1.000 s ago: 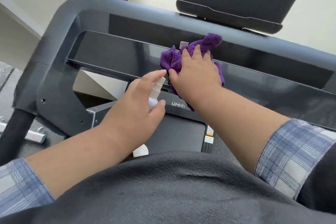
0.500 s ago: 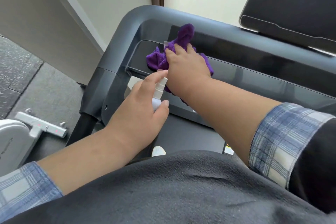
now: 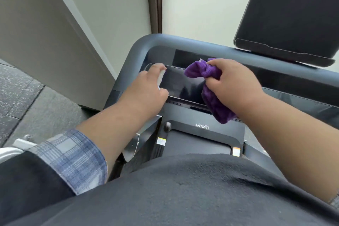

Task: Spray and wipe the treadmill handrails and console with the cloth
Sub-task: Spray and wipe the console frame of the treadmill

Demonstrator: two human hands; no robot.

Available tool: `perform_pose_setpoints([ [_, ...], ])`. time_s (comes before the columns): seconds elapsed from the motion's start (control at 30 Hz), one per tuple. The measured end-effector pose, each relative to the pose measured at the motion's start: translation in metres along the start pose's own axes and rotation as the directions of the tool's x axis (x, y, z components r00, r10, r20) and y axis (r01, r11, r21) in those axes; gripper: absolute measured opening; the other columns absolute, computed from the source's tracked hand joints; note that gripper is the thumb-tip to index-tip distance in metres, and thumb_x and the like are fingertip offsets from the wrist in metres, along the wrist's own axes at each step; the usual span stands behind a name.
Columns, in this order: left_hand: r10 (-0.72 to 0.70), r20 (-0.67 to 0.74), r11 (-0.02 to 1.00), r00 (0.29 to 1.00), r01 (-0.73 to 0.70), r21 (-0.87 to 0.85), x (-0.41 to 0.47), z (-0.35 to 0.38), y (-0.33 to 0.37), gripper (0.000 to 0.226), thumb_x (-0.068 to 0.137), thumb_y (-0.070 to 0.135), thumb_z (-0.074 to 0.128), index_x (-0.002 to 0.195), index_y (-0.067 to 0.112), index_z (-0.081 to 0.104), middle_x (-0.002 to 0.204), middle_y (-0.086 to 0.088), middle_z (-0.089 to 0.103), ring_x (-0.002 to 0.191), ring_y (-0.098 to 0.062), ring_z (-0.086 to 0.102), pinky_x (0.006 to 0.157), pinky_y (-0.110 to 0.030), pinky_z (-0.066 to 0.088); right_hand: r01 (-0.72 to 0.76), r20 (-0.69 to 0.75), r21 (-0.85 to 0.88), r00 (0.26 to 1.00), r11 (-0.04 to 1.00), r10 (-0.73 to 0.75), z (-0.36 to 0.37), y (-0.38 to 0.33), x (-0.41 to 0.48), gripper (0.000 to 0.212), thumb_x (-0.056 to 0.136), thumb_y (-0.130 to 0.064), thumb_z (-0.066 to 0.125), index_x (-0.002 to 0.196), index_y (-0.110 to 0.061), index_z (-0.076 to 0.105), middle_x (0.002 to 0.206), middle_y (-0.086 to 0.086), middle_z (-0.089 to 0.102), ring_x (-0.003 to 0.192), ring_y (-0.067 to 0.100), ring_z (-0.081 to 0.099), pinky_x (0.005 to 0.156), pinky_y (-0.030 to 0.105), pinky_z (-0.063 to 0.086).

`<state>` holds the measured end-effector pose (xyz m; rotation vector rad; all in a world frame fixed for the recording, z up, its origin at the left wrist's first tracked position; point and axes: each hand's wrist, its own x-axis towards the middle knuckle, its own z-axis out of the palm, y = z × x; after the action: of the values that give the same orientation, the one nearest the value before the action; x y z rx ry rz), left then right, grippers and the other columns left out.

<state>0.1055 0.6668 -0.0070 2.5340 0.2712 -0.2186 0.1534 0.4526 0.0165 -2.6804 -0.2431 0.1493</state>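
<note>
My right hand point(image 3: 231, 84) grips a bunched purple cloth point(image 3: 211, 88), lifted just above the glossy black console panel point(image 3: 178, 84) of the treadmill. Part of the cloth hangs down below my fist. My left hand point(image 3: 146, 88) holds a small white spray bottle point(image 3: 161, 77) over the left end of the panel, its nozzle pointing toward the panel; most of the bottle is hidden in my fingers. The dark grey handrail frame point(image 3: 139, 46) curves around the console's left corner and runs along its far side.
A dark tablet-like screen point(image 3: 291, 14) stands on a ledge at the upper right. Below the console lies the treadmill deck point(image 3: 198, 145). A grey wall and speckled floor point(image 3: 22, 93) lie to the left, with a white machine part point(image 3: 11, 150) at the left edge.
My right hand lifted the cloth off the panel and drew right. My left hand moved the spray bottle up and left over the panel's left end. The view shifted left.
</note>
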Motion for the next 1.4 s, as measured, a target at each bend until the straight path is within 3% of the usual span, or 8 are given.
perform_pose_setpoints([
  [0.07,0.000,0.035,0.999,0.999,-0.001,0.046,0.014,0.006,0.003,0.054,0.082,0.026,0.045,0.130,0.045,0.030,0.115,-0.001,0.047,0.088,-0.027,0.056,0.078,-0.040,0.051,-0.037,-0.059,0.035,0.997,0.999,0.039,-0.013,0.007,-0.003,0.033,0.088,-0.034,0.057,0.120,-0.040,0.064,0.112,-0.013,0.067,0.096,0.018,0.059,0.079,0.031,0.043],
  [0.23,0.017,0.064,0.990,0.998,-0.026,0.141,0.027,0.019,0.007,0.053,0.082,0.024,0.044,0.131,0.043,0.032,0.108,-0.003,0.043,0.079,-0.026,0.054,0.070,-0.038,0.050,-0.116,-0.143,0.109,0.981,0.987,0.131,-0.027,0.021,-0.008,0.040,0.089,-0.036,0.057,0.128,-0.035,0.062,0.117,-0.008,0.067,0.107,0.019,0.059,0.090,0.033,0.046],
  [0.43,0.051,0.057,0.973,0.997,-0.063,0.224,0.035,0.022,0.009,0.046,0.085,0.020,0.045,0.128,0.035,0.036,0.104,-0.006,0.039,0.070,-0.022,0.051,0.062,-0.037,0.049,-0.116,-0.167,0.154,0.976,0.981,0.142,-0.030,0.026,-0.015,0.037,0.090,-0.036,0.059,0.126,-0.033,0.063,0.112,-0.009,0.068,0.103,0.017,0.059,0.086,0.030,0.044],
  [0.63,0.099,0.032,0.978,0.995,-0.103,0.179,0.030,0.020,0.021,0.051,0.086,0.021,0.045,0.130,0.043,0.034,0.108,-0.002,0.038,0.076,-0.028,0.054,0.070,-0.040,0.052,-0.100,-0.201,0.200,0.970,0.975,0.141,-0.041,0.034,-0.018,0.035,0.090,-0.035,0.060,0.125,-0.034,0.065,0.124,-0.017,0.065,0.109,0.011,0.058,0.091,0.027,0.043],
  [0.93,0.286,0.124,0.931,0.950,-0.306,0.197,0.013,0.067,0.106,0.054,0.089,0.025,0.047,0.136,0.044,0.030,0.111,-0.002,0.040,0.083,-0.026,0.052,0.068,-0.035,0.044,-0.156,-0.262,0.206,0.942,0.966,0.208,-0.070,0.087,-0.042,0.032,0.090,-0.034,0.061,0.122,-0.034,0.066,0.123,-0.021,0.063,0.105,0.006,0.057,0.084,0.018,0.037],
  [1.13,0.373,0.216,0.882,0.902,-0.417,0.218,-0.001,0.117,0.163,0.054,0.091,0.028,0.047,0.138,0.044,0.025,0.121,-0.001,0.042,0.086,-0.024,0.050,0.068,-0.035,0.042,-0.283,-0.233,0.223,0.914,0.933,0.332,-0.086,0.147,-0.073,0.031,0.089,-0.032,0.060,0.119,-0.035,0.066,0.097,-0.017,0.065,0.093,0.010,0.059,0.082,0.023,0.042],
  [1.4,0.317,0.219,0.869,0.923,-0.375,0.323,-0.004,0.151,0.209,0.046,0.091,0.021,0.048,0.133,0.032,0.032,0.104,-0.004,0.035,0.075,-0.030,0.050,0.061,-0.036,0.038,-0.325,-0.219,0.233,0.901,0.917,0.375,-0.108,0.209,-0.097,0.037,0.088,-0.034,0.060,0.124,-0.032,0.065,0.111,-0.010,0.069,0.101,0.013,0.061,0.093,0.028,0.046],
])
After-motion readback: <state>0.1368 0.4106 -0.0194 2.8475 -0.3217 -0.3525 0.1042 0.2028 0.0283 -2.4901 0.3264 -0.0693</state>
